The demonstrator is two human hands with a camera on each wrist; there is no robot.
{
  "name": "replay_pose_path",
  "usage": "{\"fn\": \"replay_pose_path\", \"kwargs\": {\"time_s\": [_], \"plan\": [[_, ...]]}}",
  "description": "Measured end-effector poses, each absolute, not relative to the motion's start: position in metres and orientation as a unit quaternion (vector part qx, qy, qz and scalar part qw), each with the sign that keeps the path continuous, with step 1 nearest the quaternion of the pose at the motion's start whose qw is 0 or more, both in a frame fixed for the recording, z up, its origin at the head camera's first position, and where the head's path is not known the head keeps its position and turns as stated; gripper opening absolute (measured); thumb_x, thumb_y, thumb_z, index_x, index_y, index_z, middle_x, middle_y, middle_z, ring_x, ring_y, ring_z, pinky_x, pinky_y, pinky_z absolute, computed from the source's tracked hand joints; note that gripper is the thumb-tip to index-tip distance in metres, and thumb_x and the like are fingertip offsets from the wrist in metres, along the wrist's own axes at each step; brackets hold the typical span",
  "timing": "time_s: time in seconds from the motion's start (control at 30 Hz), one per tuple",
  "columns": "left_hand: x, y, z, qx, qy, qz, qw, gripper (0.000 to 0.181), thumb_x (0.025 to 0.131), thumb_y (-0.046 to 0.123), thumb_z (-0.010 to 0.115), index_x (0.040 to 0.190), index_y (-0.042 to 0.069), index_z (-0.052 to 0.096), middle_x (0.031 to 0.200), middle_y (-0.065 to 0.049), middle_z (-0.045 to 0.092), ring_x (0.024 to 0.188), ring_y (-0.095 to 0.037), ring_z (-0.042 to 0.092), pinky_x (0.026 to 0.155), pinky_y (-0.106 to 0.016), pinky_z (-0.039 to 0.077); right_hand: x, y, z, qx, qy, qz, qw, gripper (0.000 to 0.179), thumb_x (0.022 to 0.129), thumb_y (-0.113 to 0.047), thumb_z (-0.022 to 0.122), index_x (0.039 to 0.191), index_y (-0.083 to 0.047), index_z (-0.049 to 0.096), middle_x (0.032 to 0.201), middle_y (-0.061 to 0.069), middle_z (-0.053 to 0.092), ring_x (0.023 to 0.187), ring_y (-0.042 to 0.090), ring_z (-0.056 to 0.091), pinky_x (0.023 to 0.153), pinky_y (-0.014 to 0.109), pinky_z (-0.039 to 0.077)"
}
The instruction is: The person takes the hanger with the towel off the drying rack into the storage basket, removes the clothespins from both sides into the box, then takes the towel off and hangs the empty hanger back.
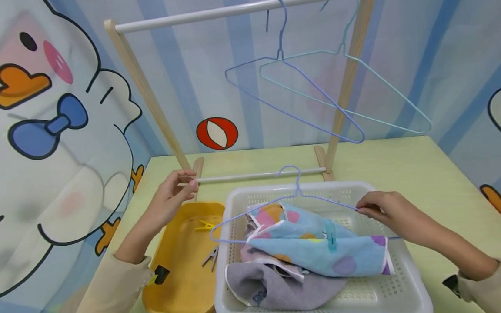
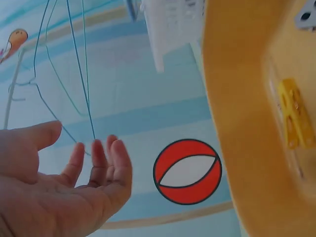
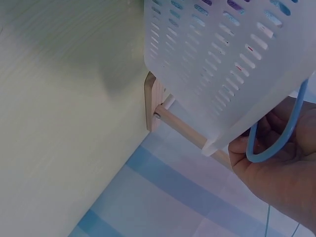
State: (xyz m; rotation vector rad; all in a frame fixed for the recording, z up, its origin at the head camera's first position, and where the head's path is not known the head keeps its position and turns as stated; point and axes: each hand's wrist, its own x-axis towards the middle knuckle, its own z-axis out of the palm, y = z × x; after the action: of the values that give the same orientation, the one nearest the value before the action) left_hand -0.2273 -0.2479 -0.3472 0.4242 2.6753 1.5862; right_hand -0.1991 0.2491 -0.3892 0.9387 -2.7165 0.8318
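Note:
My right hand [image 1: 395, 217] pinches the right arm of a periwinkle wire hanger [image 1: 298, 190] above the white basket. The end of that hanger [image 3: 269, 155] curves past the fingers in the right wrist view. A light blue patterned towel [image 1: 313, 256] covers the middle of the hanger's lower bar, with a teal clip [image 1: 330, 236] on it. Below, a grey cloth [image 1: 289, 291] lies bunched in the basket. My left hand [image 1: 164, 202] is raised near the yellow tray, holding nothing. Its fingers [image 2: 98, 163] are spread and loosely bent in the left wrist view.
The white perforated basket [image 1: 420, 287] stands beside the yellow tray [image 1: 176, 278], which holds a yellow clothespin [image 1: 204, 225] and a grey clothespin [image 1: 211, 258]. Behind, a rack's white rail [image 1: 195, 16] carries a blue hanger [image 1: 313, 87] and a mint hanger [image 1: 391, 87].

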Motion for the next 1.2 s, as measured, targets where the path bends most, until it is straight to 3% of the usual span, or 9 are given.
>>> {"fn": "replay_pose_path", "kwargs": {"time_s": [0.17,0.27,0.5,0.63,0.77,0.93,1.2], "plan": [[-0.208,-0.239,-0.356,0.157,0.848,0.502,0.071,0.041,0.107,0.024,0.049,0.14,0.001,0.04,0.128,-0.023,0.05,0.112,-0.039,0.058,0.097,-0.045,0.051,-0.199,0.25,-0.389,0.308,-0.908,0.275,0.078,0.016,0.086,0.006,0.072,0.092,-0.009,0.072,0.085,-0.011,0.064,0.072,-0.002,0.053,0.058,0.023,0.049],[-0.199,-0.233,-0.36,0.159,0.844,0.501,0.111,0.045,0.107,0.026,0.049,0.144,0.003,0.036,0.132,-0.026,0.047,0.117,-0.044,0.055,0.096,-0.048,0.051,-0.199,0.249,-0.39,0.306,-0.908,0.274,0.079,0.016,0.086,0.006,0.073,0.091,-0.009,0.072,0.085,-0.012,0.064,0.072,-0.003,0.052,0.058,0.023,0.048],[-0.19,-0.225,-0.372,0.159,0.839,0.497,0.153,0.055,0.105,0.027,0.053,0.15,0.003,0.033,0.131,-0.023,0.05,0.112,-0.037,0.061,0.089,-0.042,0.055,-0.197,0.249,-0.389,0.3,-0.912,0.268,0.077,0.012,0.087,0.003,0.073,0.093,-0.007,0.072,0.082,-0.014,0.06,0.069,-0.002,0.048,0.056,0.022,0.045],[-0.186,-0.223,-0.378,0.151,0.821,0.52,0.181,0.061,0.103,0.027,0.058,0.152,0.002,0.031,0.133,-0.024,0.049,0.107,-0.032,0.064,0.086,-0.044,0.056,-0.197,0.249,-0.389,0.299,-0.914,0.263,0.078,0.012,0.087,0.002,0.073,0.095,-0.007,0.072,0.082,-0.015,0.057,0.07,-0.002,0.047,0.056,0.022,0.044],[-0.18,-0.22,-0.38,0.147,0.8,0.545,0.204,0.066,0.1,0.024,0.064,0.152,0.001,0.031,0.137,-0.027,0.044,0.102,-0.031,0.064,0.086,-0.049,0.056,-0.195,0.249,-0.387,0.305,-0.912,0.255,0.101,0.017,0.084,0.003,0.076,0.096,-0.008,0.072,0.082,-0.016,0.056,0.071,-0.002,0.048,0.056,0.023,0.044],[-0.175,-0.218,-0.383,0.149,0.791,0.55,0.221,0.072,0.096,0.02,0.07,0.153,0.002,0.029,0.137,-0.026,0.043,0.105,-0.031,0.063,0.085,-0.045,0.057,-0.191,0.246,-0.381,0.311,-0.907,0.25,0.137,0.023,0.081,0.002,0.079,0.097,-0.012,0.071,0.083,-0.018,0.055,0.073,-0.002,0.049,0.055,0.022,0.043],[-0.168,-0.218,-0.388,0.158,0.785,0.554,0.23,0.08,0.092,0.015,0.075,0.154,0.002,0.026,0.142,-0.026,0.038,0.104,-0.031,0.063,0.078,-0.039,0.057,-0.183,0.232,-0.367,0.318,-0.894,0.311,0.058,0.015,0.092,-0.006,0.071,0.105,-0.015,0.071,0.086,-0.019,0.06,0.073,0.0,0.054,0.059,0.022,0.047]]}}
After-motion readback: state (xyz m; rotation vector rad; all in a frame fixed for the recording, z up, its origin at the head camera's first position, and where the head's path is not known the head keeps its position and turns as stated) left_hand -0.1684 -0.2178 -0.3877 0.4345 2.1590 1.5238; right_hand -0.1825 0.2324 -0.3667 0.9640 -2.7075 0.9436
